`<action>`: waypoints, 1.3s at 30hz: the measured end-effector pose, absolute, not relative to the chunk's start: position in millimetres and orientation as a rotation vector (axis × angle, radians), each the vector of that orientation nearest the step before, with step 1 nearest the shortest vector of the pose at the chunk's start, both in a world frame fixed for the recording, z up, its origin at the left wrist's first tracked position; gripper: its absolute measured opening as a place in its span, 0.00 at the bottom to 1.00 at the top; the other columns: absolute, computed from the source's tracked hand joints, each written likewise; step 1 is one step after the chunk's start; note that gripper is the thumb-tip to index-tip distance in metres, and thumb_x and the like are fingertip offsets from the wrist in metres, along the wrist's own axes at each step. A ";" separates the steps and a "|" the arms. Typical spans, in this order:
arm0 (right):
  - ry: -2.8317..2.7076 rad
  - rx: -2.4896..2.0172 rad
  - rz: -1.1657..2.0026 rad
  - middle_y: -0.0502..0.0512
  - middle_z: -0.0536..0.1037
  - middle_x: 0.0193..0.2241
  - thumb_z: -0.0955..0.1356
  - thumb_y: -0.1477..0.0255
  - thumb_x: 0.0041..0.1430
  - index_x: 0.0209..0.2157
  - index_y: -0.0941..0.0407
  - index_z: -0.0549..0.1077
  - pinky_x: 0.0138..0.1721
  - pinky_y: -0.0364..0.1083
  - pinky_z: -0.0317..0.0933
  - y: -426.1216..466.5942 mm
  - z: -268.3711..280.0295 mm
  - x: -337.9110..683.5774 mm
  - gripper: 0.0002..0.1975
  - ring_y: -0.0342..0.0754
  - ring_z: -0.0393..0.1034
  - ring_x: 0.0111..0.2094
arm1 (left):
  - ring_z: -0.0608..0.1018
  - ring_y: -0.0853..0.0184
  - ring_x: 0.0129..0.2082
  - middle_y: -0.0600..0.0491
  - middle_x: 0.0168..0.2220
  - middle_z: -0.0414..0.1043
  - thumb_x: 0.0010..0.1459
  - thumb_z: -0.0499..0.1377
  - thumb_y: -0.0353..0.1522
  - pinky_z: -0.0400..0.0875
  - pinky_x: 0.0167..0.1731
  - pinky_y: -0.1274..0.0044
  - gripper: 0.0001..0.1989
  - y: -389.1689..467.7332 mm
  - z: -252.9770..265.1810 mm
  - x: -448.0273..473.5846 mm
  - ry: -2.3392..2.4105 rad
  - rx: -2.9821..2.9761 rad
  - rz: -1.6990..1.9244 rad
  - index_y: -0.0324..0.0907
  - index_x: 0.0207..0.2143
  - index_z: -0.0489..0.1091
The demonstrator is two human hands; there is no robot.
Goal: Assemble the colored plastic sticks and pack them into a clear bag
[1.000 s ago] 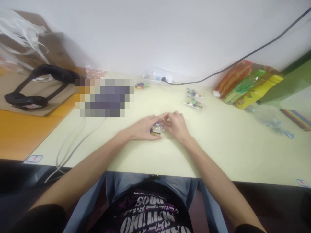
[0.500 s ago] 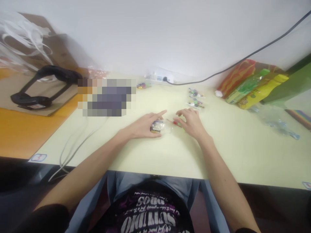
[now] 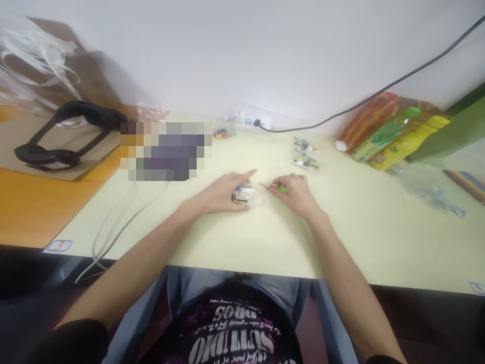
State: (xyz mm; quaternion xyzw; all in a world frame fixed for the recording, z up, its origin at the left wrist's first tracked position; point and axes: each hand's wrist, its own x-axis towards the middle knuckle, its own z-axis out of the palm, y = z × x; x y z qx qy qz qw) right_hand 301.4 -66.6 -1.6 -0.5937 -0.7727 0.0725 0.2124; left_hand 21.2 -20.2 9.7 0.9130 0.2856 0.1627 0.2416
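A small clear plastic bag [image 3: 243, 194] with dark and coloured bits inside lies on the pale tabletop. Around its left side curve the thumb and fingers of my left hand [image 3: 220, 194], holding it, with the index finger stretched out above. The bag's right end points toward my right hand [image 3: 299, 194]. Between the thumb and fingers of that hand is a small bright green piece [image 3: 282, 188], its shape partly hidden. A thin reddish tip shows just left of the fingertips.
Small packets of coloured parts [image 3: 304, 161] lie beyond my right hand, another packet [image 3: 223, 133] farther back left. A blurred-out dark object [image 3: 174, 151], white cables [image 3: 109, 237] and a black frame [image 3: 68, 136] are left. Bottles [image 3: 409, 144] and crumpled plastic [image 3: 435, 194] lie right.
My right hand's fingers have closed in on the small piece, whose green part now shows between them. My left hand and the bag have shifted slightly left.
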 end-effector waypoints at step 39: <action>-1.071 -1.044 1.193 0.48 0.76 0.35 0.80 0.62 0.47 0.33 0.50 0.72 0.39 0.48 0.69 -67.0 13.6 288.2 0.17 0.49 0.77 0.39 | 0.70 0.52 0.61 0.47 0.62 0.71 0.59 0.66 0.44 0.63 0.62 0.61 0.49 -16.8 10.8 18.6 0.801 2.510 0.431 0.51 0.76 0.44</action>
